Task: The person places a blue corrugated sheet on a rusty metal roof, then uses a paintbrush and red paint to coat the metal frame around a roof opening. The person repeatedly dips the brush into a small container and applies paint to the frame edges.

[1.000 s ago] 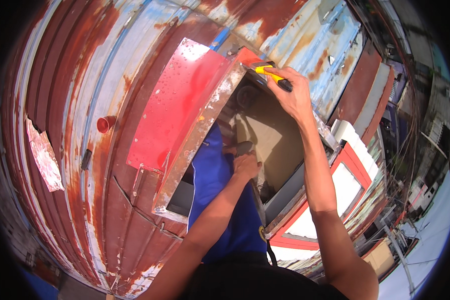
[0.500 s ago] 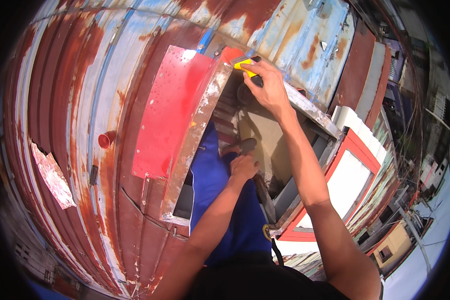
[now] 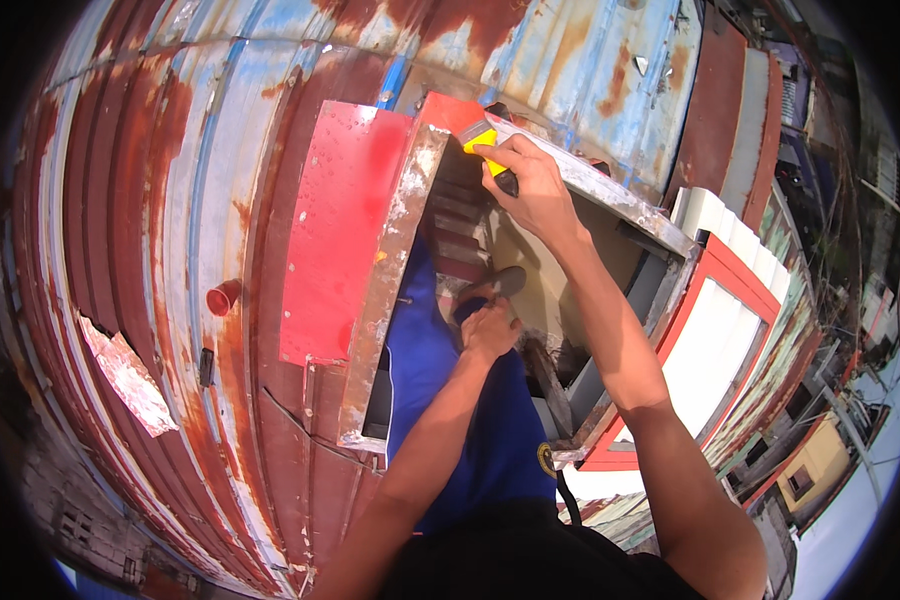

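Note:
In my right hand [image 3: 532,188] is a paintbrush [image 3: 485,150] with a yellow and black handle, pinched between thumb and fingers. Its bristle end meets the top corner of a weathered wooden frame [image 3: 395,235], where a patch of red paint [image 3: 450,112] covers the wood. Lower down, inside the framed opening, my left hand [image 3: 492,328] is curled in front of my blue-clothed leg [image 3: 420,370]. A dark rounded thing [image 3: 510,281] shows just beyond it. What the left fingers close on is mostly hidden.
Rusty corrugated metal sheets [image 3: 150,180] surround the opening. A red panel [image 3: 340,230] with droplets lies left of the frame; a small red cup-like piece [image 3: 223,297] sits farther left. To the right is a white panel with a red border [image 3: 705,345]. Houses and wires lie beyond the edge.
My right hand has moved the brush slightly down and left along the frame's corner, tilting it. The left hand stays nearly in place. The whole view has shifted a little.

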{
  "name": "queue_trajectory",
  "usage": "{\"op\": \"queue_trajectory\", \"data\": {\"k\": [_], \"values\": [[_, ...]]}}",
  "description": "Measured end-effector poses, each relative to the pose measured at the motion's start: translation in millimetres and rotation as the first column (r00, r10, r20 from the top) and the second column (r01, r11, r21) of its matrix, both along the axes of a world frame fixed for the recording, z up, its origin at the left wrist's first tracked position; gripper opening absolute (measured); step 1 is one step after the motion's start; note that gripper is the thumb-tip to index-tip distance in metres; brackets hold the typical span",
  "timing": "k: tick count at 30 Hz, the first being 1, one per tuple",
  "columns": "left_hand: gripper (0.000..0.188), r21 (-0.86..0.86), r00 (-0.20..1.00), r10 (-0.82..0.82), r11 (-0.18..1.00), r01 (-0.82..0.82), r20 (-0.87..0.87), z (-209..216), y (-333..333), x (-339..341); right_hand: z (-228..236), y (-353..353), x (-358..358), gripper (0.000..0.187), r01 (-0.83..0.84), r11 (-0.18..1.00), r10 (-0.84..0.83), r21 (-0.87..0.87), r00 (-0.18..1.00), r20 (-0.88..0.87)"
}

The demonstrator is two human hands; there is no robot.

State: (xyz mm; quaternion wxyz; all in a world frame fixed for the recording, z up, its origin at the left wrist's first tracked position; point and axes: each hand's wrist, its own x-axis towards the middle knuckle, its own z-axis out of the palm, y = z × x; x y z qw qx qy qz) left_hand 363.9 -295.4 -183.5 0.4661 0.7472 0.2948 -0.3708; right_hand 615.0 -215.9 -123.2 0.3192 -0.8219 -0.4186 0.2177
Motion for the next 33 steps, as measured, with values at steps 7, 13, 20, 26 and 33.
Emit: {"op": "queue_trajectory", "data": {"k": [7, 13, 20, 26, 33], "values": [[0.056, 0.006, 1.000, -0.006, 1.000, 0.006, 0.008, 4.2, 4.8, -1.8, 33.2, 3.9, 18.6, 0.027, 0.102, 0.991, -0.097, 0.085, 0.993, -0.060], [0.050, -0.002, 0.999, -0.036, 0.999, 0.036, -0.024, 3.8, 6.4, -2.9, -10.4, -0.8, 5.3, 0.028, 0.011, 0.995, -0.006, 0.101, 0.999, -0.052], [0.050, -0.042, 0.998, -0.027, 0.999, 0.025, -0.056, 5.0, 7.2, 2.6, 26.2, 0.4, 15.1, 0.028, 0.065, 0.989, -0.062, 0.130, 0.998, -0.023], [0.049, -0.022, 0.999, -0.025, 0.999, 0.024, -0.032, 2.5, 2.1, -2.6, -8.7, -0.2, 3.5, 0.028, 0.062, 0.995, -0.063, 0.082, 0.998, 0.009], [0.050, -0.041, 0.997, -0.041, 0.998, 0.038, -0.061, -1.0, -6.1, 0.5, 24.6, -29.1, 12.7, 0.029, 0.152, 0.981, -0.156, 0.117, 0.988, 0.023]]}}
